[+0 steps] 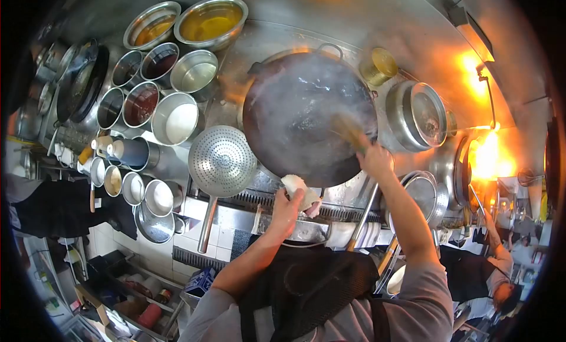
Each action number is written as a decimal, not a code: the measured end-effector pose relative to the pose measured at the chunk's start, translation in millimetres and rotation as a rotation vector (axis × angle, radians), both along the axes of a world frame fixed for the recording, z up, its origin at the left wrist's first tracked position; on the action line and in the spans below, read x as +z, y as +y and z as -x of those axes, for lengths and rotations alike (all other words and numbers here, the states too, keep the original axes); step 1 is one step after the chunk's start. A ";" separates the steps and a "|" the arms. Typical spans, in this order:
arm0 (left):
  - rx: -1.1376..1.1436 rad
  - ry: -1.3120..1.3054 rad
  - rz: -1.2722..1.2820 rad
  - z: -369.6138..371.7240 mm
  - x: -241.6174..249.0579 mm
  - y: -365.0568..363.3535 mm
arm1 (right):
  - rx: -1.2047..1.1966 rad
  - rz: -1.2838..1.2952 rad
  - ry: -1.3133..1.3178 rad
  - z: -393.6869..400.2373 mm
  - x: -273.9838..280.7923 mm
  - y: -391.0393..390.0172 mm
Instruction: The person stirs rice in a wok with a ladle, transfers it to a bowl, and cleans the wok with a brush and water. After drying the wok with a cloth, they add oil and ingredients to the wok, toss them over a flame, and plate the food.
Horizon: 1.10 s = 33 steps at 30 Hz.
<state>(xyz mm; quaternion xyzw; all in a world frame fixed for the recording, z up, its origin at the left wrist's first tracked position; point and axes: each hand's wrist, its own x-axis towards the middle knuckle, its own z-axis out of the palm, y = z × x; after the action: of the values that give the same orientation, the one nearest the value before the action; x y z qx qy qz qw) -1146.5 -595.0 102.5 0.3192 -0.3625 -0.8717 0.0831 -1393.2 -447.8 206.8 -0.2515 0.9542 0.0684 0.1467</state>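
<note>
While gripping, in the head view, a blurred brush [349, 131] in the right hand [375, 160], extending it past curled fingers over the steaming wok [280, 127], clutching a cloth [293, 184] in the left hand [286, 212], bunched between thumb and fingers, near the wok's rim

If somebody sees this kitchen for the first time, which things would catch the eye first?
Probably the big steaming wok at the centre, with the right hand holding a blurred tan tool over it. Next, perhaps, the bright flame on the picture's right side, then the perforated strainer left of the wok, its handle pointing towards the person.
</note>
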 end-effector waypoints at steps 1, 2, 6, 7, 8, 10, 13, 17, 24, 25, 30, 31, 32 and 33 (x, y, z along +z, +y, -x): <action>0.003 -0.042 0.027 1.2 1.6 -0.9 | -0.013 0.105 0.053 19.8 -13.3 -18.3; 0.006 -0.037 0.034 1.7 5.4 -2.2 | -0.026 0.212 0.106 35.4 -23.7 -39.0; -0.032 0.012 -0.028 0.5 6.9 -6.7 | -0.363 0.723 -0.559 -6.5 -9.5 -137.3; -0.040 0.025 -0.056 1.9 6.4 -8.1 | -0.349 0.762 -0.596 -22.5 -13.5 -150.6; -0.049 0.041 -0.085 5.0 8.3 -9.9 | -0.333 0.800 -0.630 -34.9 -16.3 -155.2; -0.111 0.069 -0.071 6.4 19.7 -14.3 | -0.295 0.752 -0.744 -58.0 -5.4 -139.6; -0.081 -0.002 -0.063 7.5 37.6 -13.6 | -0.041 0.536 -0.659 -75.5 2.3 -84.0; -0.129 -0.051 -0.087 11.8 43.0 -17.0 | -0.042 0.152 -0.373 -55.8 34.6 23.6; -0.180 0.003 -0.016 36.7 -0.4 -23.6 | -0.360 0.985 -0.042 -115.4 -12.6 122.2; -0.181 0.026 -0.021 34.6 -4.2 -25.3 | -0.399 0.982 0.005 -146.4 -33.2 128.2; -0.127 0.085 0.015 16.2 10.3 -19.8 | -0.842 0.987 -0.387 -278.9 -82.7 152.1; -0.138 0.061 0.055 11.8 16.7 -17.4 | -0.845 1.002 -0.396 -286.8 -92.3 159.5; -0.143 0.036 0.091 7.9 21.3 -14.2 | -0.671 0.981 -0.151 -291.0 -92.0 164.6; -0.141 0.029 0.104 3.4 25.1 -10.3 | -0.494 0.948 0.086 -294.8 -92.7 168.7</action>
<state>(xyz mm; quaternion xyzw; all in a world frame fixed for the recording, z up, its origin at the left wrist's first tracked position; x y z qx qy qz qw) -1149.9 -605.4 127.5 0.2757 -0.4274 -0.8599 0.0432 -1098.4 -279.0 114.1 -0.0552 0.9165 -0.3961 -0.0104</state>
